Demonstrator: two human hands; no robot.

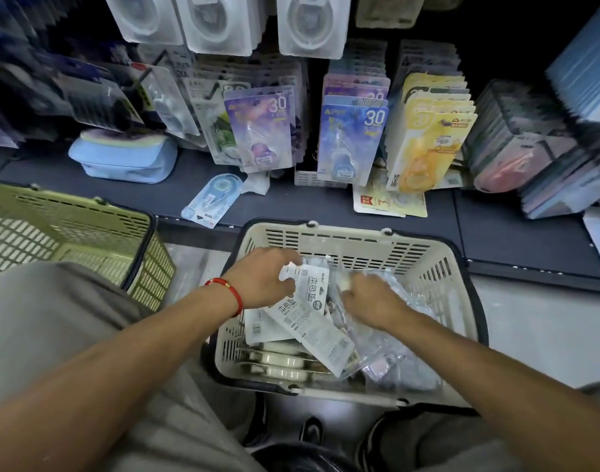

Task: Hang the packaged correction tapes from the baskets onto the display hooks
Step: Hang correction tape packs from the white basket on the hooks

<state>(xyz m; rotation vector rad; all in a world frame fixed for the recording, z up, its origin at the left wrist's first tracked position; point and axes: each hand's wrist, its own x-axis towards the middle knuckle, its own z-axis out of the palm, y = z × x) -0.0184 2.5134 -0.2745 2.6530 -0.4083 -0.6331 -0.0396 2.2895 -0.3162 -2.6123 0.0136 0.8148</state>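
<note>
Hands inside beige basket (342, 235): left hand (262, 277) grips white tape pack (307, 284); right hand (370, 296) grasps clear packs (404, 321).

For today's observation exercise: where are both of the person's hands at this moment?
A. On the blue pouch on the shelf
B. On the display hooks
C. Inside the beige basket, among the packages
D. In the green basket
C: the left hand and the right hand both reach into the beige basket, touching the white packages.

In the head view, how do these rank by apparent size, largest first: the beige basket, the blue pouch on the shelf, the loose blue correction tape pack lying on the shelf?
1. beige basket, though it is nearest the camera
2. blue pouch
3. loose blue correction tape pack
</note>
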